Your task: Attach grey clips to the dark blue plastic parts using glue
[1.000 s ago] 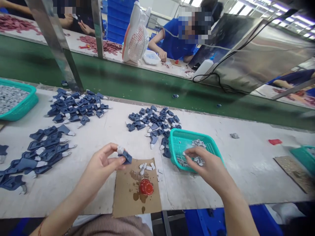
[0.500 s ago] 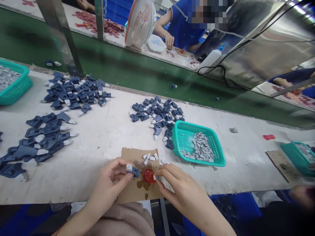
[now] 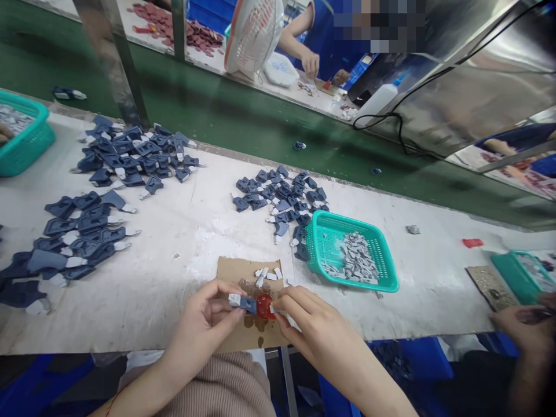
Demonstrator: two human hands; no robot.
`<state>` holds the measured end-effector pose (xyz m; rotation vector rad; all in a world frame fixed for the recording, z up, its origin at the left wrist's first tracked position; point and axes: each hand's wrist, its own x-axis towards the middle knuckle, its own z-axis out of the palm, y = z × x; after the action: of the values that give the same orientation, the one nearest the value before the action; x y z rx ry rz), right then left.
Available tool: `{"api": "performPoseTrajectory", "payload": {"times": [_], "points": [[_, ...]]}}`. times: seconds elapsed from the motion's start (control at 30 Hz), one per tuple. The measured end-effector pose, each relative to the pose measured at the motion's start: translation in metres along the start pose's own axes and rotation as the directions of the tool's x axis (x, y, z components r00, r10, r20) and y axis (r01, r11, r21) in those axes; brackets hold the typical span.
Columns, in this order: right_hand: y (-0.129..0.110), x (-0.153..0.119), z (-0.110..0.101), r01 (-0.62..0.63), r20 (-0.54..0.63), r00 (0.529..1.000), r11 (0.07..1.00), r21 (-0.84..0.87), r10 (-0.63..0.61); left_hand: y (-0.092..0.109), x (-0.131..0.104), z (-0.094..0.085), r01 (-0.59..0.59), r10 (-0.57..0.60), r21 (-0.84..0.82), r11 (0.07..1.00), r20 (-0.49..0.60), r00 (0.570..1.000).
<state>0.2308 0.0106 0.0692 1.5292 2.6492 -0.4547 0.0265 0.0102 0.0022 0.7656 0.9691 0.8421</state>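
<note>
My left hand (image 3: 212, 315) pinches a dark blue plastic part (image 3: 248, 305) with a light grey end piece, held level above a sheet of cardboard (image 3: 230, 267). Close to its right end is a small red cap-like dish (image 3: 264, 306), partly hidden by my fingers. My right hand (image 3: 308, 315) grips a small light grey piece (image 3: 272, 308) between thumb and fingertips, right at the dish. Several loose grey pieces (image 3: 269, 274) lie at the cardboard's far edge, and wet brown stains mark its surface.
A green basket (image 3: 351, 219) of grey pieces stands right of the cardboard. Heaps of blue parts lie behind it (image 3: 282, 194) and at left (image 3: 134, 150). Another green basket (image 3: 26, 150) is far left. Across the green belt (image 3: 243, 124), a co-worker's hand (image 3: 310, 63) is at work.
My left hand has shifted slightly right, bringing the blue part nearer the red dish and turning it more level. My right hand stays at the dish. A co-worker's hand appears at the right edge.
</note>
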Motion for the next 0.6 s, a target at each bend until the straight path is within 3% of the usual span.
{"api": "performPoseTrajectory", "payload": {"times": [0.17,0.33,0.6], "points": [[0.004,-0.002,-0.005,-0.058,-0.030,0.998,0.984,0.167,0.063,-0.001,0.002,0.006,-0.016,0.016,0.002,1.000,0.008,1.000],[0.005,-0.003,-0.020,-0.113,-0.091,0.981,0.884,0.453,0.172,0.000,0.005,0.015,-0.067,0.067,-0.042,0.997,0.011,0.998],[-0.005,0.003,-0.032,-0.058,-0.123,0.981,0.829,0.557,0.151,0.006,0.002,0.024,-0.176,0.178,-0.039,0.984,0.042,0.983]]}}
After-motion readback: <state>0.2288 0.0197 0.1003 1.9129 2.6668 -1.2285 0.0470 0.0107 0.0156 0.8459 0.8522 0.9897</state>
